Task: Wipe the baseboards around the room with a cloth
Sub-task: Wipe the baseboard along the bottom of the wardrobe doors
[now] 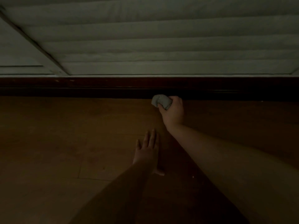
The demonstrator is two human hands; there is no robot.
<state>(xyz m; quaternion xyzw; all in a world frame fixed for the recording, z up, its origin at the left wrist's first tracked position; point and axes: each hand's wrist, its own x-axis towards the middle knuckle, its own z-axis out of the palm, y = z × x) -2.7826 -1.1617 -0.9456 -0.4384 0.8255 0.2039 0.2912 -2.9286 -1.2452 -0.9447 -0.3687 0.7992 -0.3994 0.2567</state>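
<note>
A dim brown wooden floor point(64, 143) is running up to a dark reddish-brown wooden baseboard point(97, 88) at twelve o'clock. Fingers are curling round a crumpled pale grey cloth point(160, 101), the right hand point(174, 110) pressing it against the baseboard. At six o'clock from it, the left hand point(148, 152) is lying flat on the floor, fingers straight and together.

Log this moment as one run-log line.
right hand: grips crumpled grey cloth against dark wooden baseboard | left hand: flat on brown wood floor | lighting: dim
</note>
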